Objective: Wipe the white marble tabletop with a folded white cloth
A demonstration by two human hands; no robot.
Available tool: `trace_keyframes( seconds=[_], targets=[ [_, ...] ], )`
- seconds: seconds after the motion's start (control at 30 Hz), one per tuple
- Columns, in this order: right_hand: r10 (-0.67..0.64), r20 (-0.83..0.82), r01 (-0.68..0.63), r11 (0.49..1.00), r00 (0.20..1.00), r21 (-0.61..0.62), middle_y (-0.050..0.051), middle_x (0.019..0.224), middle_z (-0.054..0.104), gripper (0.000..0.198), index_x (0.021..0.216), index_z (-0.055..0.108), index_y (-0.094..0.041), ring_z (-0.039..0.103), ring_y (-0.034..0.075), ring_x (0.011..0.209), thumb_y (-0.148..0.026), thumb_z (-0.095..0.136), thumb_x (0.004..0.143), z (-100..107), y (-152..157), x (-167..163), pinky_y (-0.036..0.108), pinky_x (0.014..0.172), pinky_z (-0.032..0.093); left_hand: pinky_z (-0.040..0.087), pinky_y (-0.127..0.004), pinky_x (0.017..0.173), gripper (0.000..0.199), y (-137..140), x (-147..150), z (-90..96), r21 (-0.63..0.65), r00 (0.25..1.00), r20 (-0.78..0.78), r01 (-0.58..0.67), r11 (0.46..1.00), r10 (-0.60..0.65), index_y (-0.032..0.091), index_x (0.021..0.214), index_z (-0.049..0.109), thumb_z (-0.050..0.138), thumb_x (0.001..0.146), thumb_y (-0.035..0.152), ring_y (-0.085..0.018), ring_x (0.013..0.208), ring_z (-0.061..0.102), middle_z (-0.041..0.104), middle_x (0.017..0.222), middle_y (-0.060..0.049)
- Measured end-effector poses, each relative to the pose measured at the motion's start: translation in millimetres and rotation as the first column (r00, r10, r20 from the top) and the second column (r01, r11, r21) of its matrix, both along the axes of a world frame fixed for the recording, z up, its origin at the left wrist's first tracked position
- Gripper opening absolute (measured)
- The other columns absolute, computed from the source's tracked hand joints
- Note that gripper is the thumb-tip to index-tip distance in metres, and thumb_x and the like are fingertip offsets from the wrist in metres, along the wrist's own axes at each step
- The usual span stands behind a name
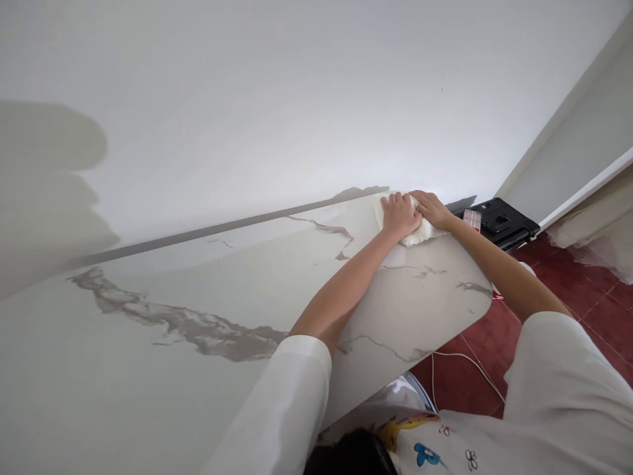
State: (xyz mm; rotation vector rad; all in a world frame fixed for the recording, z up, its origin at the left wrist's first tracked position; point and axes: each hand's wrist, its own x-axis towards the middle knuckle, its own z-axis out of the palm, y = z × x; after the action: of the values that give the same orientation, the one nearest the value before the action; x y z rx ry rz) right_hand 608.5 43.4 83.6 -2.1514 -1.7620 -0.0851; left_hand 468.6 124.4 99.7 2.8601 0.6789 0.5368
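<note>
A white cloth (419, 233) lies bunched on the far right end of a white marble-patterned tabletop (267, 277), close to the wall. My left hand (399, 215) presses down on it with curled fingers. Right beside it, my right hand (433, 211) grips the cloth's far side, its fingertips partly hidden. Both arms reach forward over the tabletop, the left one crossing its surface. Part of the cloth is covered by my hands.
The white wall (277, 99) runs along the table's back edge, with a narrow dark gap between. A black case-like object (509, 221) stands past the right end. Below are a red tiled floor (475, 349), a white cable (465, 357) and a pale curtain (596, 221).
</note>
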Motion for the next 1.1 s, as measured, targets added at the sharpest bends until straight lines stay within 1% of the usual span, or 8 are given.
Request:
trace_keyframes(
  seconds=[0.17,0.3,0.47,0.67,0.77,0.87,1.0,1.1],
  targets=[
    [-0.036,0.054,0.035,0.999,0.998,0.012,0.015,0.144,0.043,0.057,0.141,0.037,-0.013,0.034,0.026,0.136,-0.036,0.013,0.096,-1.7,-47.6,-20.3,0.048,0.11,0.028,0.027,-0.047,0.102,0.039,-33.5,-15.4,1.3,0.023,0.997,0.004,0.082,0.996,-0.082,0.01,0.117,0.051,0.039,0.091,0.037,-0.032,0.114,0.045,0.054,0.119,-0.018],
    [-0.06,0.08,0.057,0.997,0.995,0.045,0.015,0.143,0.045,0.057,0.142,0.037,-0.014,0.035,0.026,0.136,-0.039,0.013,0.097,-3.8,-90.5,-47.3,0.05,0.111,0.028,0.027,-0.048,0.101,0.038,-63.9,-39.0,2.4,0.044,0.987,0.005,0.161,0.986,-0.162,0.01,0.115,0.051,0.038,0.092,0.037,-0.031,0.111,0.046,0.055,0.117,-0.017],
    [-0.118,0.078,0.108,0.987,0.99,0.122,0.013,0.141,0.048,0.054,0.143,0.037,-0.018,0.039,0.027,0.134,-0.042,0.018,0.097,-8.4,-141.4,-79.4,0.052,0.108,0.032,0.029,-0.049,0.101,0.036,-103.0,-67.4,3.4,0.072,0.973,0.007,0.23,0.971,-0.231,0.012,0.112,0.052,0.039,0.091,0.037,-0.03,0.109,0.047,0.056,0.115,-0.015],
    [-0.203,0.08,0.188,0.969,0.976,0.162,0.015,0.138,0.051,0.052,0.14,0.041,-0.017,0.044,0.027,0.131,-0.039,0.022,0.096,-12.3,-183.1,-112.7,0.051,0.105,0.035,0.029,-0.051,0.103,0.039,-136.6,-94.4,2.0,0.074,0.951,0.027,0.304,0.95,-0.307,0.009,0.112,0.053,0.043,0.088,0.037,-0.031,0.11,0.046,0.056,0.115,-0.016],
    [-0.215,0.099,0.197,0.966,0.972,0.166,0.016,0.138,0.05,0.052,0.139,0.042,-0.015,0.044,0.027,0.13,-0.037,0.022,0.096,-13.1,-188.8,-131.8,0.05,0.105,0.036,0.029,-0.051,0.103,0.04,-140.3,-111.5,2.2,0.075,0.946,0.026,0.319,0.945,-0.322,0.008,0.115,0.052,0.043,0.088,0.037,-0.03,0.11,0.046,0.056,0.117,-0.016],
    [-0.199,0.114,0.182,0.972,0.973,0.147,0.016,0.138,0.05,0.051,0.139,0.041,-0.015,0.043,0.027,0.131,-0.035,0.024,0.096,-12.4,-183.1,-150.4,0.05,0.106,0.036,0.029,-0.051,0.104,0.041,-135.6,-130.0,1.5,0.068,0.945,0.018,0.326,0.943,-0.328,0.008,0.116,0.051,0.042,0.088,0.036,-0.03,0.112,0.046,0.056,0.118,-0.016],
    [-0.155,0.12,0.142,0.984,0.981,0.106,0.015,0.137,0.05,0.05,0.138,0.041,-0.016,0.042,0.027,0.131,-0.032,0.025,0.093,-8.4,-161.5,-161.9,0.05,0.107,0.035,0.028,-0.052,0.105,0.04,-122.2,-146.6,-0.1,0.071,0.959,0.019,0.28,0.957,-0.282,0.009,0.117,0.05,0.041,0.089,0.035,-0.03,0.114,0.045,0.054,0.121,-0.016],
    [-0.089,0.121,0.08,0.994,0.989,0.079,0.016,0.137,0.05,0.051,0.137,0.041,-0.013,0.041,0.028,0.131,-0.031,0.023,0.093,-5.2,-136.8,-155.1,0.05,0.108,0.034,0.031,-0.052,0.102,0.038,-107.0,-145.9,0.4,0.07,0.975,0.02,0.221,0.973,-0.223,0.01,0.116,0.051,0.039,0.091,0.036,-0.03,0.112,0.046,0.055,0.118,-0.016]
  ],
)
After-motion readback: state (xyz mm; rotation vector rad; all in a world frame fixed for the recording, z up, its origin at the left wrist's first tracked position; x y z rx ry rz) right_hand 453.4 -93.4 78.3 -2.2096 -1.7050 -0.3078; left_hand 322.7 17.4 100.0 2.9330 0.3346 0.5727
